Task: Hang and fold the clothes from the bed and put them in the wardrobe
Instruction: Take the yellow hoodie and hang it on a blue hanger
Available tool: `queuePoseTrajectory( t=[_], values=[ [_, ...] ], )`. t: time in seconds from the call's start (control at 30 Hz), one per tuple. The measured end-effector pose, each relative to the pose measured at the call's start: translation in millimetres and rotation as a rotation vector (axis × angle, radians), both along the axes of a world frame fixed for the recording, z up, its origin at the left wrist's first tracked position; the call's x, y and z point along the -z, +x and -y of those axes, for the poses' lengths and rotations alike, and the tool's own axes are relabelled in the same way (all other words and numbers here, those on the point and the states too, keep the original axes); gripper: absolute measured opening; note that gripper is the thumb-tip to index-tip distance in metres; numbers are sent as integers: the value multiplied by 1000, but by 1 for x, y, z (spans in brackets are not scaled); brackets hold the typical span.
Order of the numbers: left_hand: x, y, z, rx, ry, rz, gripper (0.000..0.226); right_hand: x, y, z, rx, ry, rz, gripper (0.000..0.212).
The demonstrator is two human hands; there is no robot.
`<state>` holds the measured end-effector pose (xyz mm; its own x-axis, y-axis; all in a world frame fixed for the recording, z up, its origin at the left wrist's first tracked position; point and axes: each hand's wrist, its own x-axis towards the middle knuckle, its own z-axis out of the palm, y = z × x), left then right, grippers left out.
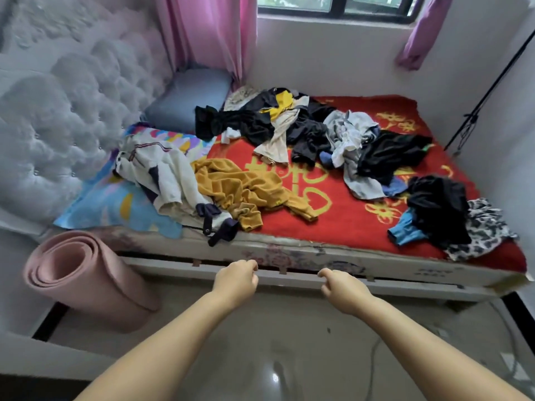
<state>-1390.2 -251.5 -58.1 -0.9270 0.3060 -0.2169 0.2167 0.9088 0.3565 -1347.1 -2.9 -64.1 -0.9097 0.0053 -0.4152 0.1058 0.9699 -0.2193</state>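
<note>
Loose clothes (312,131) lie heaped over the bed's (347,221) red blanket toward its far edge; a mustard garment (246,189) sprawls near the front edge. Left hand (236,280) and right hand (341,287) hover before that edge, fingers loosely curled, holding nothing.

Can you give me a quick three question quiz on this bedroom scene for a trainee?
1. True or false: the left hand holds a garment.
2. Which lies nearest the bed's front edge? A. mustard-yellow garment B. grey pillow C. red blanket's far edge
3. Fill in: the rolled pink mat stands on the ____ beside the bed.

Key: 1 false, both it and the right hand hold nothing. 2 A. 3 floor.
</note>
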Motion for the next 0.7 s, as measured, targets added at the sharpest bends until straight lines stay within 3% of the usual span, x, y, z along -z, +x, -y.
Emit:
queuePoseTrajectory(
  t=[0.23,0.43,0.7],
  values=[
    [26,-100,8,-83,-23,46,34,30,-120,8,-87,-47,75,34],
    [50,-237,22,-110,-18,102,32,50,-253,19,-65,-73,67,42],
    [75,-409,42,-131,-15,176,28,71,-419,39,-38,-165,98,36]
  ],
)
